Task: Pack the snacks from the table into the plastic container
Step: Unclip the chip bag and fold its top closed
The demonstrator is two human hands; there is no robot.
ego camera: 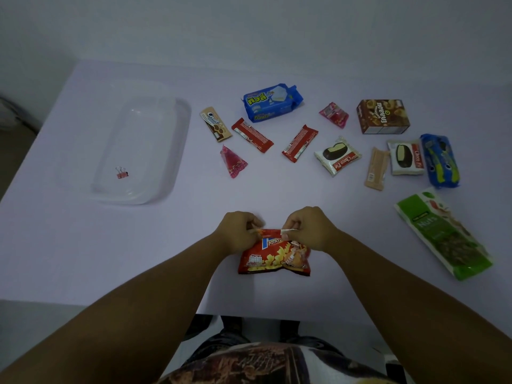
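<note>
Near the table's front edge, the left hand [240, 231] and right hand [310, 227] pinch the top seam of the potato chip bag [274, 254]; best fold it flat, then carry it left into the plastic container [166, 151], which holds only a binder clip [121, 173].

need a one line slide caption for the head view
Both hands, left and right, pinch the top edge of a red potato snack bag; the clear container holds only a binder clip.

"POTATO" shows on the red chip bag [274, 254]; "Choco Pie" on two white packets [338, 155] [406, 157]; "Nuts" on the green pack [443, 234]; "Oreo" on the tan wrapper [215, 123].
</note>
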